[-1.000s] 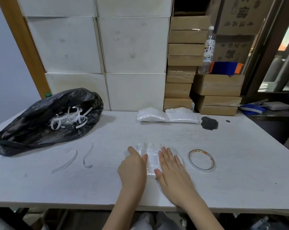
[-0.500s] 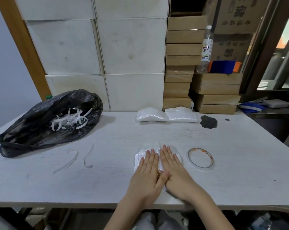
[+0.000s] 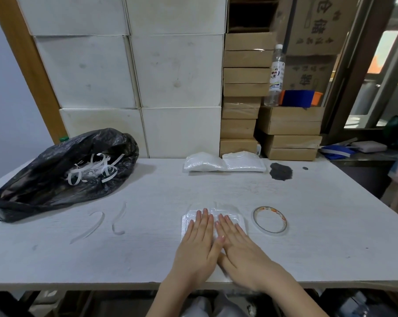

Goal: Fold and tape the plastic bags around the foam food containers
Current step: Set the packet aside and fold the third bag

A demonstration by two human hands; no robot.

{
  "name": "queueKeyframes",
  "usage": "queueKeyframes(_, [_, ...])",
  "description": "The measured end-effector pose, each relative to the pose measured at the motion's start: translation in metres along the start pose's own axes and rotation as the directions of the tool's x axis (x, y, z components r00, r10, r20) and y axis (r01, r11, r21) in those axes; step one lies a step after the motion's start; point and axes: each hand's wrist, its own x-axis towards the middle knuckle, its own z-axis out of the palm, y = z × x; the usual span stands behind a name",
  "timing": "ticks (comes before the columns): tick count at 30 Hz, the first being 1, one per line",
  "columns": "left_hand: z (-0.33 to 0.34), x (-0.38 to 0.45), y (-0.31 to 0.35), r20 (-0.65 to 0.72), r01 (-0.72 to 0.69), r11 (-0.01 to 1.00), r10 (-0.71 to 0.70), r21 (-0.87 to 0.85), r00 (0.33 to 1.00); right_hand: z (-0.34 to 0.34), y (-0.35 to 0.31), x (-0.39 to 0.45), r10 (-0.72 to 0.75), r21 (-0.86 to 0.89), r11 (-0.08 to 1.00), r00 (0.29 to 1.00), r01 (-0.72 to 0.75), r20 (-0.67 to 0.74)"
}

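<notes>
We record a white wood-grain tabletop (image 3: 216, 188) bearing a dark stain (image 3: 281, 171) toward its far right. Behind it we find stacked white boxes (image 3: 134, 72), then brown cardboard boxes (image 3: 246, 88), taller cartons (image 3: 316, 26) with printed characters above. We note a wooden post (image 3: 26, 65) against a pale blue wall (image 3: 8, 110) at left, and a daylit window (image 3: 385, 65) at right.

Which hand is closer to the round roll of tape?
The right hand. It presses flat on the wrapped packet, just left of the tape roll. The left hand lies flat beside it, one hand farther from the tape.
</notes>
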Motion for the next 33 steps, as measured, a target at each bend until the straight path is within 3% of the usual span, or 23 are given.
queueKeyframes(3, [-0.01, 0.003, -0.001, -0.015, -0.04, 0.999, 0.04, 0.02, 0.999, -0.01, 0.004, -0.002, -0.024, 0.162, 0.986, 1.0, 0.024, 0.001])
queueKeyframes(5, [-0.018, 0.005, -0.004, -0.027, -0.076, 0.994, 0.079, 0.083, 0.997, -0.021, 0.01, -0.001, 0.033, 0.34, 0.94, 0.99, 0.015, -0.136])
queueKeyframes(6, [-0.021, 0.007, -0.005, -0.099, -0.115, 0.98, 0.132, 0.163, 0.986, -0.026, 0.016, 0.002, 0.079, 0.355, 0.935, 0.971, 0.006, -0.225])
queueKeyframes(8, [-0.028, 0.012, -0.007, -0.077, -0.152, 0.955, 0.177, 0.254, 0.981, -0.035, 0.031, 0.015, 0.164, 0.291, 0.954, 0.943, -0.077, -0.288])
queueKeyframes(11, [-0.043, 0.026, -0.008, -0.077, -0.19, 0.927, 0.226, 0.324, 0.971, -0.051, 0.051, 0.039, 0.165, 0.217, 0.966, 0.982, -0.142, -0.09])
queueKeyframes(13, [-0.055, 0.039, -0.006, -0.057, -0.21, 0.928, 0.238, 0.306, 0.969, -0.061, 0.058, 0.055, 0.117, 0.291, 0.947, 0.991, -0.133, 0.07])
queueKeyframes(15, [-0.064, 0.054, -0.01, 0.035, -0.173, 0.949, 0.17, 0.264, 0.985, -0.072, 0.059, 0.067, 0.087, 0.309, 0.941, 0.982, -0.135, 0.166])
queueKeyframes(19, [-0.078, 0.082, -0.008, 0.257, -0.114, 0.936, 0.026, 0.334, 0.966, -0.084, 0.056, 0.083, 0.055, 0.141, 0.987, 0.98, -0.083, 0.189])
queueKeyframes(22, [-0.077, 0.094, -0.01, 0.31, -0.113, 0.904, -0.023, 0.413, 0.95, -0.082, 0.051, 0.082, 0.039, 0.09, 0.995, 0.989, -0.052, 0.145])
queueKeyframes(25, [-0.074, 0.09, -0.009, 0.195, -0.131, 0.866, 0.04, 0.482, 0.98, -0.081, 0.042, 0.069, 0.042, 0.042, 0.998, 0.999, -0.043, 0.021])
queueKeyframes(28, [-0.069, 0.07, -0.006, 0.013, -0.107, 0.835, 0.118, 0.539, 0.993, -0.076, 0.037, 0.053, -0.033, -0.113, 0.993, 0.986, 0.015, -0.164])
queueKeyframes(31, [-0.058, 0.046, -0.008, -0.211, -0.048, 0.862, 0.177, 0.504, 0.961, -0.067, 0.031, 0.04, -0.067, -0.233, 0.972, 0.951, -0.005, -0.302])
queueKeyframes(33, [-0.046, 0.036, -0.014, -0.285, -0.052, 0.847, 0.235, 0.53, 0.929, -0.056, 0.026, 0.036, -0.106, -0.366, 0.93, 0.93, -0.032, -0.352])
